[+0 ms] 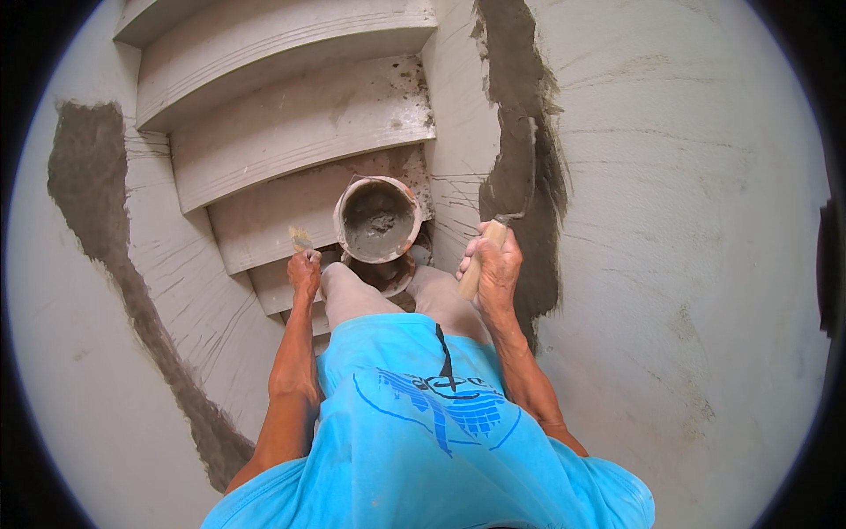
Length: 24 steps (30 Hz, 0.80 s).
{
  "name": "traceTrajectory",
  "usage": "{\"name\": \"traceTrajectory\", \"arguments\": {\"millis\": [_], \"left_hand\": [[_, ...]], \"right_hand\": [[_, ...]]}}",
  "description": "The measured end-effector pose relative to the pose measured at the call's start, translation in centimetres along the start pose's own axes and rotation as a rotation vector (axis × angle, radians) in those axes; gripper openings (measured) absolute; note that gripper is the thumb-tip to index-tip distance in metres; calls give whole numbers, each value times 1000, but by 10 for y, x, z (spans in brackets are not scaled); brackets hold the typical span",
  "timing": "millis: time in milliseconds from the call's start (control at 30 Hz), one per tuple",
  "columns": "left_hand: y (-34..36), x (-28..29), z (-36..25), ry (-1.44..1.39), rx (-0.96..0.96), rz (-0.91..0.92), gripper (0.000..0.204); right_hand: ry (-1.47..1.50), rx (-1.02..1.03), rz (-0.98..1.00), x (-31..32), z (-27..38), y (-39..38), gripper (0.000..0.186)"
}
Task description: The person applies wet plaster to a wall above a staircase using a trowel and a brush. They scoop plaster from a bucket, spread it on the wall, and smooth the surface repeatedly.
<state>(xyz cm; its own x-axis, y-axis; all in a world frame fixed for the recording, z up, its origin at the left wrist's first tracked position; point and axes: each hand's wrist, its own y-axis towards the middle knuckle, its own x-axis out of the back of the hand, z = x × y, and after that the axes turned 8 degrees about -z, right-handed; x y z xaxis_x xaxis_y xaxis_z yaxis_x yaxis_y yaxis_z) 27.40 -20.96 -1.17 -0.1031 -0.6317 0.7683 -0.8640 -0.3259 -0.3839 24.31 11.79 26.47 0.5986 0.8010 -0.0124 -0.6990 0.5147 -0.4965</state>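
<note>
My right hand [495, 271] is closed round the wooden handle of a trowel [473, 280]. The trowel's blade lies along a strip of wet grey mortar [518, 70] on the right wall, and its mortar-coloured face is hard to tell from the strip. In my left hand [304, 270], a small brush [300, 238] with pale bristles points up, away from the wall. Just ahead of my knees stands a pale bucket [339, 214], its inside coated with grey mortar and a lump of it at the bottom.
Pale steps [291, 123] rise ahead, splashed with mortar near the right wall. Another mortar-stained container [401, 280] sits under the bucket, partly hidden. A long grey mortar strip [88, 176] runs down the left wall [79, 353]. The right wall [670, 264] carries dark smears.
</note>
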Motion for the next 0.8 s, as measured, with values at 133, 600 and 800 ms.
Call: {"name": "traceTrajectory", "arguments": {"millis": [133,600,800], "left_hand": [[2,-1,6,22,-35,-12,27],[4,4,6,-3,-46,-6,27],[2,5,12,3,-67,-28,25]], "right_hand": [[-64,-32,15,-1,-1,5,27],[-96,-20,22,-5,-2,12,26],[-30,-78,40,-3,2,35,25]]}}
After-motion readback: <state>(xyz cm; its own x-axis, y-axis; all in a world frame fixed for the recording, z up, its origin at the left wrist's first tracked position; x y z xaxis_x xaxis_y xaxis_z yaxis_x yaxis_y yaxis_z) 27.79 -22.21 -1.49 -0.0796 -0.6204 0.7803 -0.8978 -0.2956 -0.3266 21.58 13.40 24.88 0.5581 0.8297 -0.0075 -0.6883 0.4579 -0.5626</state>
